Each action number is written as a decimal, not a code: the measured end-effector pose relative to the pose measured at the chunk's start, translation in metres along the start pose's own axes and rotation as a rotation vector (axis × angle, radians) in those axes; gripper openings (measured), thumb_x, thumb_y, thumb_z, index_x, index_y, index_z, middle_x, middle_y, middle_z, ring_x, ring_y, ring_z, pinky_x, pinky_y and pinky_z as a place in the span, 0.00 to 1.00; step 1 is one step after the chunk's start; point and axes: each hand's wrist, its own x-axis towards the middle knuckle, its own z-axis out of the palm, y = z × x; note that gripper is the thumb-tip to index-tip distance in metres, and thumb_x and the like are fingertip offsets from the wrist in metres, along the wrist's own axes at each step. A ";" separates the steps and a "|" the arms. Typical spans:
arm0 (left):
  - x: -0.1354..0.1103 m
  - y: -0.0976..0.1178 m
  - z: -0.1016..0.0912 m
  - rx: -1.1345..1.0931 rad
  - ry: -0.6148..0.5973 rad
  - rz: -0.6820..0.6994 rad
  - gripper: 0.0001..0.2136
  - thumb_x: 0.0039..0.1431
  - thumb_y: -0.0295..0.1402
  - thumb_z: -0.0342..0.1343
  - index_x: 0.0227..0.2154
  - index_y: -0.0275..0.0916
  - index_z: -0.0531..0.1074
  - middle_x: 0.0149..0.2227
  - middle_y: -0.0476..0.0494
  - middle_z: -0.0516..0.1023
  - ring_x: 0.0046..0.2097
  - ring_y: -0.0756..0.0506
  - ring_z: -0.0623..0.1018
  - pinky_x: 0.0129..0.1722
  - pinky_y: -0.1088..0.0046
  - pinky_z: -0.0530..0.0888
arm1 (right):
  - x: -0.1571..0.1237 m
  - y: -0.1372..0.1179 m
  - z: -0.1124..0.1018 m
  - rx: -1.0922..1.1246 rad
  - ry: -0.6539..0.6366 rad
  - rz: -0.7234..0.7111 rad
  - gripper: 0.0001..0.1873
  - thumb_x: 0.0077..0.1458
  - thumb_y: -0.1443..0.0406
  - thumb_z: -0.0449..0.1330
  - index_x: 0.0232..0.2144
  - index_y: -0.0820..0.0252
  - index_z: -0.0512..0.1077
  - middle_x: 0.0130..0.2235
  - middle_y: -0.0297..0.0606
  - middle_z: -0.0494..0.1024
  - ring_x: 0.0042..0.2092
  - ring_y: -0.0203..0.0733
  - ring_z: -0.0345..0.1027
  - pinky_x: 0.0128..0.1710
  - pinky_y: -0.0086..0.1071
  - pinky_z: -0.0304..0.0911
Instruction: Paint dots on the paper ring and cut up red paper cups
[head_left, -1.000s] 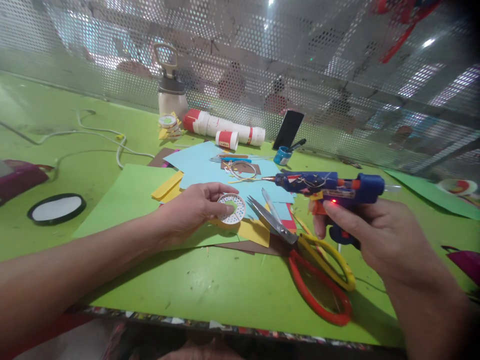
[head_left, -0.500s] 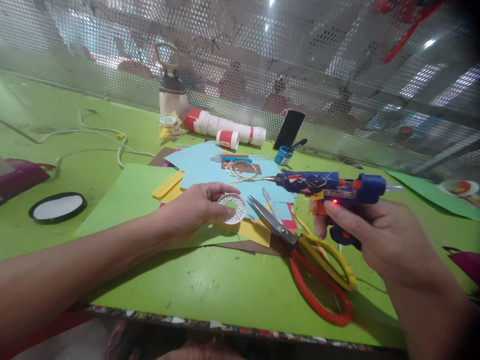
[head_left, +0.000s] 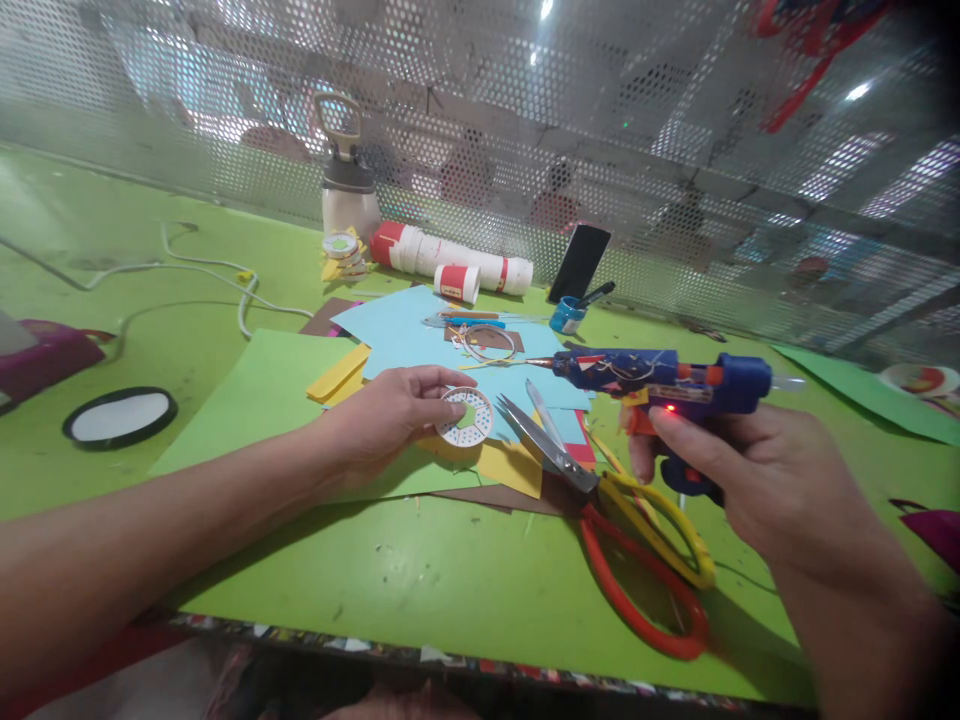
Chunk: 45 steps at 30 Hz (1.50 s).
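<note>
My left hand [head_left: 390, 415] pinches a small white dotted ring of paper [head_left: 466, 417] with a green middle, holding it just above the coloured paper sheets. My right hand [head_left: 765, 480] grips a blue hot glue gun [head_left: 660, 378] with a red light lit on its side; its nozzle points left, a short way right of the ring. Between my hands lie open scissors [head_left: 615, 500] with one yellow and one red handle, blades pointing toward the ring.
Light blue paper [head_left: 405, 335], green paper [head_left: 262, 390] and yellow pieces lie on the green table [head_left: 420, 580]. At the back stand a white bottle [head_left: 349, 190], a red-and-white tube [head_left: 450, 262], a small blue pot [head_left: 564, 314] and a perforated metal screen. A black-rimmed oval [head_left: 120, 417] and a white cable lie left.
Almost nothing has moved. The view has shifted slightly, and the glue gun sits a touch lower and further right than before.
</note>
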 end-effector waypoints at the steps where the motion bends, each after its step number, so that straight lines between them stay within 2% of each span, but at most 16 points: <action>1: 0.000 0.000 0.000 -0.001 -0.004 0.005 0.12 0.51 0.25 0.64 0.41 0.34 0.76 0.35 0.43 0.80 0.34 0.48 0.77 0.39 0.70 0.70 | 0.000 -0.001 0.000 -0.003 0.003 0.004 0.18 0.59 0.53 0.61 0.22 0.54 0.77 0.23 0.30 0.77 0.26 0.34 0.68 0.26 0.27 0.62; 6: 0.001 -0.001 -0.001 -0.006 -0.010 0.005 0.12 0.51 0.27 0.65 0.40 0.34 0.76 0.35 0.43 0.80 0.33 0.48 0.76 0.39 0.68 0.71 | 0.001 -0.004 0.002 0.031 0.017 0.025 0.18 0.57 0.52 0.62 0.22 0.55 0.78 0.22 0.32 0.77 0.26 0.36 0.68 0.25 0.29 0.62; 12: -0.002 0.000 0.000 0.086 -0.023 -0.005 0.23 0.41 0.22 0.67 0.44 0.36 0.75 0.33 0.45 0.79 0.33 0.47 0.76 0.37 0.69 0.69 | 0.008 0.002 0.001 0.047 0.086 0.095 0.19 0.57 0.51 0.62 0.23 0.58 0.76 0.23 0.34 0.78 0.26 0.36 0.68 0.26 0.29 0.62; 17: -0.005 0.002 0.000 0.075 -0.033 -0.016 0.25 0.40 0.23 0.69 0.46 0.36 0.74 0.36 0.44 0.80 0.35 0.46 0.76 0.39 0.68 0.70 | 0.024 0.028 0.002 0.002 0.238 0.197 0.17 0.55 0.53 0.64 0.25 0.61 0.75 0.24 0.35 0.78 0.26 0.37 0.71 0.27 0.30 0.64; 20: -0.006 0.004 0.000 0.101 -0.034 -0.012 0.25 0.40 0.24 0.69 0.46 0.36 0.74 0.37 0.44 0.80 0.35 0.46 0.76 0.38 0.69 0.69 | 0.035 0.048 0.003 -0.044 0.279 0.281 0.15 0.58 0.56 0.63 0.28 0.63 0.75 0.24 0.34 0.77 0.26 0.37 0.72 0.27 0.30 0.66; 22: -0.006 0.004 0.000 0.103 -0.027 0.005 0.24 0.41 0.25 0.69 0.45 0.37 0.75 0.37 0.45 0.80 0.35 0.47 0.75 0.37 0.70 0.68 | 0.041 0.062 0.004 -0.090 0.270 0.346 0.13 0.62 0.58 0.61 0.35 0.64 0.74 0.30 0.33 0.77 0.29 0.35 0.72 0.31 0.32 0.70; 25: -0.006 0.003 -0.001 0.081 -0.035 0.015 0.22 0.42 0.25 0.69 0.44 0.37 0.75 0.39 0.45 0.79 0.36 0.47 0.75 0.36 0.71 0.67 | 0.050 0.082 0.008 -0.163 0.253 0.442 0.14 0.64 0.59 0.59 0.46 0.63 0.72 0.43 0.38 0.78 0.38 0.39 0.75 0.37 0.37 0.73; 28: -0.005 0.002 -0.002 0.056 -0.053 0.018 0.21 0.43 0.23 0.67 0.44 0.36 0.75 0.38 0.45 0.79 0.36 0.48 0.75 0.37 0.71 0.68 | 0.057 0.100 0.015 -0.267 0.260 0.494 0.16 0.64 0.60 0.59 0.51 0.62 0.70 0.49 0.42 0.76 0.44 0.44 0.74 0.42 0.42 0.73; 34: -0.003 0.003 -0.004 0.035 -0.041 0.050 0.22 0.43 0.21 0.65 0.45 0.35 0.75 0.36 0.45 0.78 0.35 0.48 0.76 0.38 0.71 0.70 | 0.073 0.122 0.022 -0.508 0.233 0.460 0.17 0.63 0.60 0.60 0.52 0.60 0.70 0.53 0.43 0.74 0.49 0.47 0.72 0.47 0.45 0.71; 37: -0.004 0.005 -0.002 -0.008 -0.040 0.056 0.17 0.46 0.22 0.63 0.43 0.33 0.76 0.36 0.43 0.79 0.34 0.48 0.76 0.38 0.72 0.72 | 0.083 0.127 0.020 -0.586 0.177 0.414 0.17 0.63 0.60 0.60 0.52 0.60 0.70 0.54 0.43 0.73 0.49 0.47 0.72 0.47 0.46 0.71; 40: -0.005 0.007 0.000 -0.091 -0.034 0.055 0.10 0.51 0.23 0.61 0.38 0.31 0.77 0.36 0.40 0.80 0.34 0.49 0.77 0.38 0.72 0.74 | 0.091 0.132 0.018 -0.631 0.123 0.375 0.17 0.63 0.61 0.60 0.53 0.60 0.70 0.54 0.43 0.73 0.49 0.47 0.72 0.47 0.46 0.71; 45: -0.004 0.005 0.001 -0.142 -0.034 0.073 0.09 0.52 0.24 0.62 0.37 0.30 0.78 0.33 0.40 0.80 0.32 0.49 0.77 0.35 0.73 0.74 | 0.091 0.134 0.015 -0.633 0.094 0.334 0.17 0.63 0.61 0.60 0.53 0.60 0.70 0.54 0.43 0.73 0.49 0.47 0.72 0.47 0.46 0.71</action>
